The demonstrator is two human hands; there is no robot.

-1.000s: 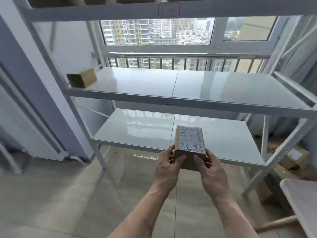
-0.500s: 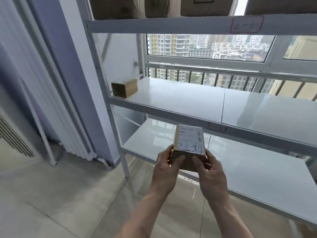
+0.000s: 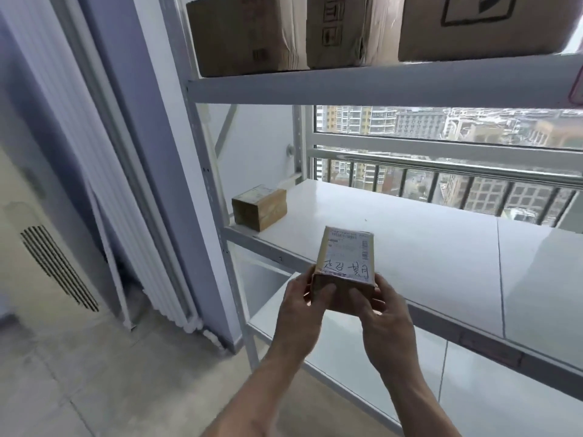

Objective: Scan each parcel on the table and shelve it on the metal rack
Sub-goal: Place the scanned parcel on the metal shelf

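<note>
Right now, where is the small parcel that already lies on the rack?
In the head view, the small parcel sits at the left end of the middle shelf, beside the rack's left post.

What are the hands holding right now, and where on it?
Both hands, left hand and right hand, grip the small parcel at its near end.

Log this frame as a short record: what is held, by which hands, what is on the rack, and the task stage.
held item: small parcel, shipping label with handwriting facing up
left hand: left hand grips the parcel's near left corner
right hand: right hand grips the parcel's near right corner
rack: metal rack
middle shelf: one small cardboard box at the left end
top shelf: three large cardboard boxes side by side
task stage: parcel in front of the middle shelf, not yet set down
</note>
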